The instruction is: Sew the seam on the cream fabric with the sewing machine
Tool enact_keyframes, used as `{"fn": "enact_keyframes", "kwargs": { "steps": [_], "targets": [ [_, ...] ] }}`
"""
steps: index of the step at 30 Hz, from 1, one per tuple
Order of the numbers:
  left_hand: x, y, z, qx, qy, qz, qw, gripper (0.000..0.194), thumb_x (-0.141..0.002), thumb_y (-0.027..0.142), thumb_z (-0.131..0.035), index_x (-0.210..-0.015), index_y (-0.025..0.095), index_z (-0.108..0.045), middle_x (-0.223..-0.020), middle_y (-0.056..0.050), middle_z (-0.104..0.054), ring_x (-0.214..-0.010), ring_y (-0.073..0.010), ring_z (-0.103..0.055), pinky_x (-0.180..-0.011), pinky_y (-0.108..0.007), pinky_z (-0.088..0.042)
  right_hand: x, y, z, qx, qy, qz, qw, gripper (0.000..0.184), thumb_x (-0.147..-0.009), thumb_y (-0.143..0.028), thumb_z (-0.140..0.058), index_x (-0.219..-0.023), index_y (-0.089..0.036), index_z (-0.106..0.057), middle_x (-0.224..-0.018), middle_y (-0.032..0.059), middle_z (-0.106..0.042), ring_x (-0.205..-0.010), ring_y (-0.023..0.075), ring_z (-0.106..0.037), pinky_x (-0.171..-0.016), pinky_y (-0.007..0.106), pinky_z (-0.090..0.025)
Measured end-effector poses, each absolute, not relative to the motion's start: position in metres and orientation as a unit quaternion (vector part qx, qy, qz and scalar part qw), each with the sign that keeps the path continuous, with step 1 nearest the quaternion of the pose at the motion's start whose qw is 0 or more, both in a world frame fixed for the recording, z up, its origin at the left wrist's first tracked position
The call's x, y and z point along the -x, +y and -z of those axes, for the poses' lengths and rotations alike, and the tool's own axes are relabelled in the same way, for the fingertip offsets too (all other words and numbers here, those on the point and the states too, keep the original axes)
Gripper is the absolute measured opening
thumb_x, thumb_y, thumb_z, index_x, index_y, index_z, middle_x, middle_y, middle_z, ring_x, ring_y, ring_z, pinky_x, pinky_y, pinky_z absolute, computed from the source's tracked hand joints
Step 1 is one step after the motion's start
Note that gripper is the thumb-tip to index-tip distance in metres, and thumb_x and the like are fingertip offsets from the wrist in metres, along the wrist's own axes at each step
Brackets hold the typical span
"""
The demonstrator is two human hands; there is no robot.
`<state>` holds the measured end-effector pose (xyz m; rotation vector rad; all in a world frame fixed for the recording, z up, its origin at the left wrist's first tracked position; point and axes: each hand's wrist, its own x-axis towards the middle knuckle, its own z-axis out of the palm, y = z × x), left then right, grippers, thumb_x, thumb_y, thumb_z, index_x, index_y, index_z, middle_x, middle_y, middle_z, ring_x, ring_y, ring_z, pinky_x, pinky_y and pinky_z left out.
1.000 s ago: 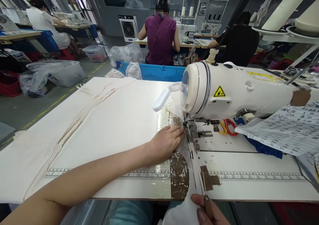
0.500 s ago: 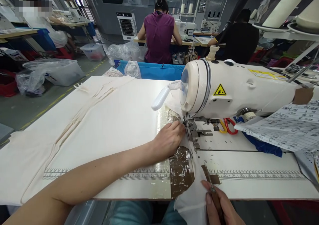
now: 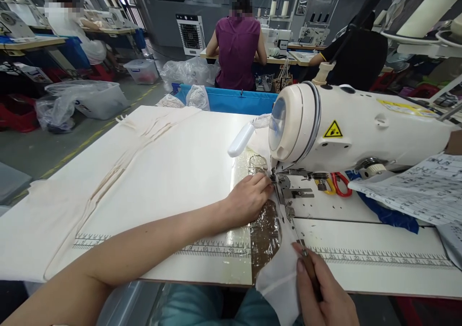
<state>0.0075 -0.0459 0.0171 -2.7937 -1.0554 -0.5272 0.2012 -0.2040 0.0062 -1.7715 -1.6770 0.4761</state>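
My left hand [image 3: 249, 196] is closed at the needle area of a white sewing machine [image 3: 346, 119], fingertips bunched on the edge of a white cloth [image 3: 279, 280]. What exactly the fingertips pinch is partly hidden. From there the cloth runs toward me and droops over the table's front edge. My right hand [image 3: 327, 287] grips an awl [image 3: 311, 274] by its wooden handle. Its thin metal spike points forward, close to the metal guide [image 3: 289, 210] and beside the cloth. Brown tape [image 3: 265, 230] under clear film covers the table next to my left hand.
A long pale cloth [image 3: 119, 167] lies folded across the left of the white table [image 3: 187, 157]. Scissors with red and yellow handles [image 3: 339, 185] rest behind the guide. Written paper sheets [image 3: 415, 186] hang at the right. Printed rulers cross the tabletop. Other people sit beyond.
My right hand has moved the awl a little forward and left, bringing its spike nearer the guide. My left hand stays by the needle. The whole view has shifted slightly.
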Motion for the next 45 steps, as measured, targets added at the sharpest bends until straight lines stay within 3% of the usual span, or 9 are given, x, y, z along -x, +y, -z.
{"fn": "enact_keyframes", "kwargs": {
  "steps": [9,13,17,25,30,36,40,45],
  "targets": [
    [-0.005,-0.044,-0.013,0.932,-0.293,0.208,0.042,0.028,-0.092,0.006,-0.042,-0.109,0.006,-0.064,-0.11,-0.014,-0.061,-0.098,-0.0236,-0.053,-0.081,-0.036,-0.051,-0.213,-0.186,-0.004,0.605,-0.728,-0.145,0.288,0.032,-0.1,-0.031,-0.046,-0.124,-0.016,-0.06,-0.121,0.0112,-0.071,-0.106,0.0213,-0.071,-0.084,0.023,-0.059],
    [-0.004,-0.04,-0.013,0.925,-0.31,0.211,0.053,0.028,-0.094,0.006,-0.04,-0.11,0.004,-0.064,-0.113,-0.015,-0.06,-0.101,-0.0251,-0.053,-0.082,-0.037,-0.052,-0.205,-0.177,-0.011,0.605,-0.735,-0.119,0.281,0.03,-0.101,-0.029,-0.045,-0.124,-0.019,-0.059,-0.119,0.0079,-0.072,-0.102,0.02,-0.072,-0.069,0.019,-0.06],
    [-0.002,-0.041,-0.015,0.918,-0.322,0.226,0.05,0.03,-0.097,0.009,-0.035,-0.107,0.004,-0.063,-0.11,-0.015,-0.061,-0.099,-0.025,-0.054,-0.08,-0.039,-0.053,-0.198,-0.165,-0.016,0.596,-0.743,-0.072,0.296,0.033,-0.101,-0.03,-0.039,-0.12,-0.015,-0.061,-0.113,0.0111,-0.074,-0.096,0.0223,-0.074,-0.055,0.021,-0.058],
    [-0.001,-0.047,-0.017,0.937,-0.272,0.216,0.035,0.026,-0.091,0.011,-0.044,-0.108,0.008,-0.064,-0.11,-0.013,-0.062,-0.1,-0.0238,-0.056,-0.082,-0.038,-0.051,-0.191,-0.152,-0.018,0.591,-0.746,-0.056,0.303,0.039,-0.101,-0.031,-0.035,-0.113,-0.008,-0.064,-0.108,0.0176,-0.074,-0.09,0.025,-0.075,-0.041,0.022,-0.05],
    [-0.002,-0.045,-0.019,0.937,-0.298,0.176,0.051,0.029,-0.092,0.013,-0.041,-0.107,0.006,-0.065,-0.114,-0.015,-0.061,-0.101,-0.0251,-0.056,-0.081,-0.038,-0.051,-0.187,-0.149,-0.018,0.591,-0.744,-0.034,0.31,0.041,-0.101,-0.033,-0.035,-0.109,-0.007,-0.066,-0.1,0.0169,-0.076,-0.074,0.0226,-0.075,-0.043,0.023,-0.052],
    [-0.005,-0.043,-0.021,0.931,-0.337,0.131,0.043,0.034,-0.093,0.019,-0.043,-0.116,0.003,-0.063,-0.12,-0.017,-0.059,-0.107,-0.0282,-0.054,-0.082,-0.04,-0.05,-0.19,-0.147,-0.016,0.599,-0.739,-0.061,0.303,0.041,-0.1,-0.036,-0.037,-0.11,-0.011,-0.067,-0.104,0.0154,-0.076,-0.09,0.0246,-0.075,-0.04,0.023,-0.048],
    [-0.004,-0.045,-0.024,0.929,-0.346,0.13,0.028,0.034,-0.095,0.019,-0.042,-0.116,0.004,-0.063,-0.12,-0.017,-0.058,-0.108,-0.0281,-0.054,-0.085,-0.041,-0.049,-0.199,-0.147,-0.007,0.621,-0.717,-0.107,0.298,0.042,-0.095,-0.043,-0.042,-0.114,-0.016,-0.068,-0.108,0.0112,-0.075,-0.089,0.0243,-0.075,-0.048,0.023,-0.052],
    [0.005,-0.025,-0.045,0.905,-0.403,0.115,-0.077,0.027,-0.094,0.02,-0.046,-0.11,0.011,-0.066,-0.113,-0.011,-0.062,-0.103,-0.0229,-0.057,-0.088,-0.035,-0.048,-0.199,-0.149,-0.009,0.686,-0.631,-0.206,0.299,0.048,-0.089,-0.059,-0.049,-0.115,-0.024,-0.069,-0.104,0.0046,-0.076,-0.086,0.0218,-0.073,-0.056,0.02,-0.053]
  ]
}}
